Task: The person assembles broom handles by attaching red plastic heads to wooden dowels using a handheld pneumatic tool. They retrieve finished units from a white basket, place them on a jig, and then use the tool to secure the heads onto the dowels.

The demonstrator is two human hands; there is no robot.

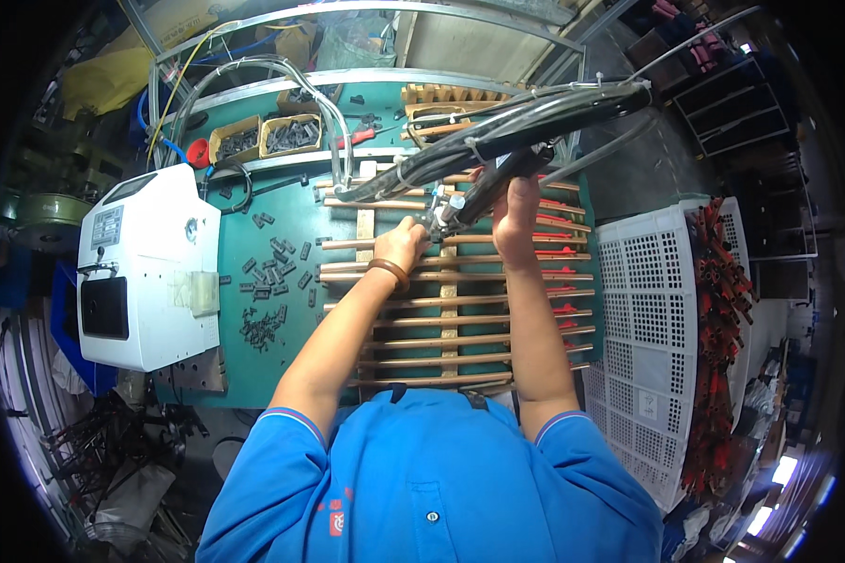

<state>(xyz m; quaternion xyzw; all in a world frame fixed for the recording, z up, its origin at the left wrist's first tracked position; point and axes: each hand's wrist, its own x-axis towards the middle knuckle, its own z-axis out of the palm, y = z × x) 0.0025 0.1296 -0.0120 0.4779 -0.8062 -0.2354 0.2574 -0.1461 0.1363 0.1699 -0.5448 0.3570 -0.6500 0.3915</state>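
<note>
A row of copper-coloured rods [479, 302] lies crosswise over a wooden rack [450, 343] in front of me. My right hand [516, 220] is closed round a black power screwdriver [499, 190], which slants down to the left with its metal nose [443, 220] low over the rods. Close beside that nose, my left hand [401, 244] has its fingers pinched together at a rod. What they pinch is hidden by the fingers and the tool. Red parts [567, 310] show near the right ends of several rods.
Small black plastic pieces [270, 274] are scattered left on the green table [239, 371]. A white machine [145, 267] stands beyond them. Hoses [394, 178] arch over the rods. Boxes of black parts [291, 134] sit at the back. A white crate [643, 291] with red-and-black pieces stands right.
</note>
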